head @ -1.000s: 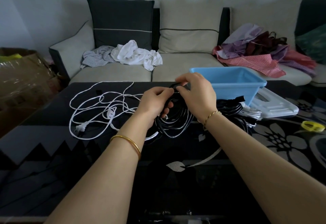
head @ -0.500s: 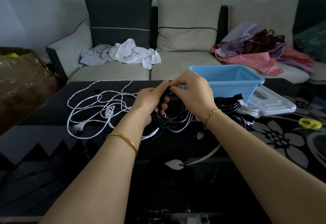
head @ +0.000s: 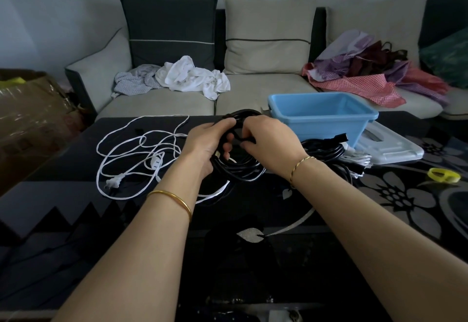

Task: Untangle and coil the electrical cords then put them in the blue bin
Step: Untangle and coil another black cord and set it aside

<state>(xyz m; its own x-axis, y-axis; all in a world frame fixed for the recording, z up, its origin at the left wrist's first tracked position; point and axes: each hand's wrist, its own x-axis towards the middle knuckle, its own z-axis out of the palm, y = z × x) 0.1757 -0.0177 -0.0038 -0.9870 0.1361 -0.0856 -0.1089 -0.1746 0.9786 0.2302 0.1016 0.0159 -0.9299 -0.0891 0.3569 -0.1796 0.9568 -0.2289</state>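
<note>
A coiled black cord hangs in loops between both hands over the dark table. My left hand grips the coil's left side with curled fingers. My right hand holds its top right, fingers wrapped round the strands. A loose white cord with a plug sprawls on the table to the left. More black cord lies to the right, beside a bunched white cord. The blue bin stands behind my right hand, with nothing visible inside.
A white lid lies to the right of the bin, with a yellow tape roll further right. The dark floral glass table fronts a sofa strewn with clothes. A cardboard box stands at the left.
Both hands have kept working the black coil; a loop now rises above the hands at the top. The view shifted slightly.
</note>
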